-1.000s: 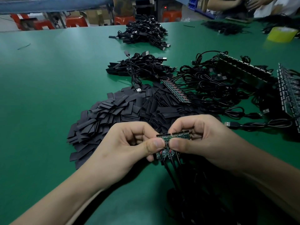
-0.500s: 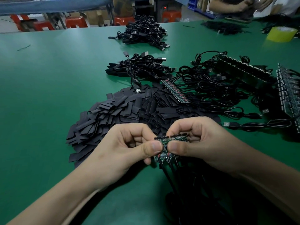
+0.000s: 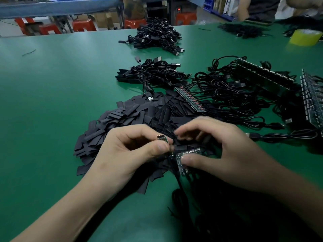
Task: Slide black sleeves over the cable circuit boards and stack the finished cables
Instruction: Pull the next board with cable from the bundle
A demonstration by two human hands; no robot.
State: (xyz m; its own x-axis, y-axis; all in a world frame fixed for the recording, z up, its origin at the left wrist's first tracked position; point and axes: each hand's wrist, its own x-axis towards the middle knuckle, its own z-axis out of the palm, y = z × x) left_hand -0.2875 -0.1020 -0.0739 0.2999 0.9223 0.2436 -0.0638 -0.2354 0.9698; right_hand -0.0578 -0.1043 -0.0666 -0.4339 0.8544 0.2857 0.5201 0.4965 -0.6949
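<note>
**Single board in left fingers, board strip under right thumb**

Pinches one small circuit board (image 3: 163, 139) between thumb and forefinger of the left hand (image 3: 132, 151), pinned end up. Grips a short strip of boards (image 3: 187, 158) in the right hand (image 3: 223, 151), just right of the single board, thumb pressed on its face. Cannot tell what the blurred right fingertips touch. Works over the near side of a heap of black sleeves (image 3: 129, 117) on the green table (image 3: 52, 102), with black cables running from below the hands toward the near edge. Faces, beyond the heap, a bundle of cables with black-sleeved ends (image 3: 152, 75), and farther off a second bundle (image 3: 157, 37). Has to the right a longer board strip (image 3: 190, 100) amid tangled cables (image 3: 236, 95), and at far right a yellow tape roll (image 3: 305, 38).
</note>
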